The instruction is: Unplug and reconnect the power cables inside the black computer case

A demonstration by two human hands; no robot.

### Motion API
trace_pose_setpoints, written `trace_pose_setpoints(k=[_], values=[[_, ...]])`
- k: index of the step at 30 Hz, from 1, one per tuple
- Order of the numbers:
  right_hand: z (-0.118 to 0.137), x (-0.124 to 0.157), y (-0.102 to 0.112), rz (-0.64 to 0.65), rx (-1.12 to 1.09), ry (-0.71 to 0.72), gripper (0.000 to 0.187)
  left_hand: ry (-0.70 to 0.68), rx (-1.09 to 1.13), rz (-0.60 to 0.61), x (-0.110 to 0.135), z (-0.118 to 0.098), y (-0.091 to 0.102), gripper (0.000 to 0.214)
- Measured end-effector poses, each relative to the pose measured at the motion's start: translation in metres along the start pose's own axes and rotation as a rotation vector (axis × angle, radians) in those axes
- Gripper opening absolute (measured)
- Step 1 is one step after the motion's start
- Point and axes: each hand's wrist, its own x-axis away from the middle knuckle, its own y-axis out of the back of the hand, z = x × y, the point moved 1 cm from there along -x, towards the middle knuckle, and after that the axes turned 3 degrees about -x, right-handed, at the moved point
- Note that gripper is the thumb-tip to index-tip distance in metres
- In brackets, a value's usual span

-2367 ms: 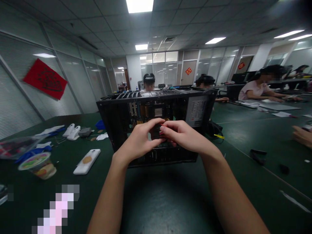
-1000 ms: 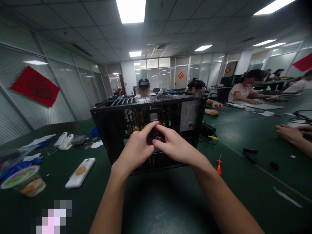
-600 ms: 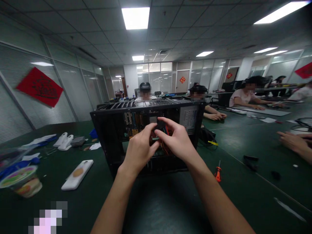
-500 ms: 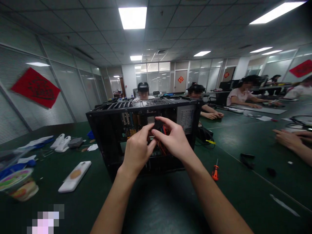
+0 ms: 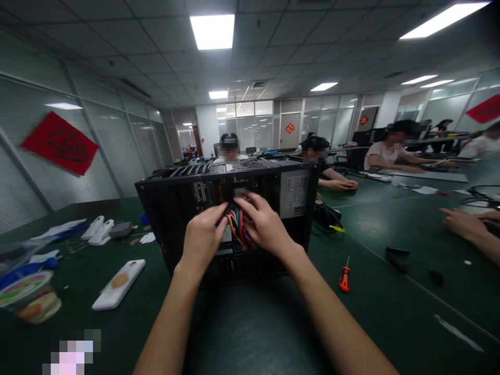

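Note:
A black computer case (image 5: 157,229) lies on the green table in front of me, its open side towards me. Inside it, a bundle of coloured wires (image 5: 239,229) runs up to a black cable connector at my fingertips, mostly hidden by them. My left hand (image 5: 203,234) closes thumb and fingers at the bundle's left, by the connector. From the right, my right hand (image 5: 265,224) grips the top of the wires with bent fingers. Pale slots (image 5: 200,191) show on the board at the upper left. A silver power supply (image 5: 294,192) with a label fills the right end.
An orange screwdriver (image 5: 344,280) lies right of the case, near black cables (image 5: 328,219). A white phone (image 5: 120,285) and a plastic cup (image 5: 33,297) are at left. Another person's hands (image 5: 469,224) rest at the right edge; other people sit across the table.
Both hands have shifted left and slightly down with the connector. More of the coloured wire bundle now shows between them, and more of the power supply label is uncovered.

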Motion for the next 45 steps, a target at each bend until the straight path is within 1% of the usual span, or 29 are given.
trace_pose_setpoints(k=[3,5,7,9,12,14,16,20,22,24,27,30,36,41,45], values=[[-0.006,0.004,-0.009,0.027,0.124,0.093,0.047,0.012,-0.067,0.099,0.001,0.001,-0.008,0.031],[-0.015,0.007,-0.014,0.069,0.149,0.069,0.041,0.031,-0.128,0.189,0.004,0.002,-0.018,0.03],[-0.029,0.011,-0.019,0.159,0.172,-0.026,0.034,0.062,-0.169,0.305,0.006,0.006,-0.03,0.031],[-0.046,0.016,-0.023,0.256,0.197,-0.164,0.036,0.105,-0.174,0.398,0.01,0.013,-0.043,0.032],[-0.067,0.023,-0.027,0.33,0.231,-0.357,0.044,0.177,-0.151,0.444,0.015,0.025,-0.058,0.034],[-0.074,0.025,-0.03,0.358,0.257,-0.436,0.038,0.192,-0.131,0.469,0.018,0.032,-0.067,0.034],[-0.075,0.025,-0.033,0.397,0.277,-0.479,0.029,0.174,-0.095,0.485,0.02,0.038,-0.074,0.035],[-0.071,0.022,-0.033,0.444,0.268,-0.496,0.025,0.068,-0.035,0.497,0.016,0.048,-0.088,0.036],[-0.07,0.022,-0.033,0.452,0.258,-0.495,0.024,-0.005,-0.066,0.559,0.008,0.052,-0.095,0.035],[-0.07,0.021,-0.032,0.461,0.252,-0.494,0.023,-0.07,-0.128,0.648,-0.002,0.056,-0.101,0.032],[-0.071,0.021,-0.033,0.462,0.241,-0.486,0.021,-0.121,-0.214,0.744,-0.013,0.058,-0.107,0.029],[-0.073,0.021,-0.034,0.447,0.231,-0.487,0.021,-0.113,-0.268,0.735,-0.015,0.058,-0.11,0.03],[-0.071,0.02,-0.033,0.456,0.239,-0.495,0.021,0.005,-0.267,0.654,-0.01,0.057,-0.109,0.03],[-0.069,0.019,-0.031,0.508,0.248,-0.513,0.022,0.099,-0.299,0.666,-0.011,0.056,-0.104,0.032],[-0.07,0.019,-0.032,0.493,0.237,-0.495,0.021,0.106,-0.319,0.657,-0.009,0.055,-0.104,0.032]])
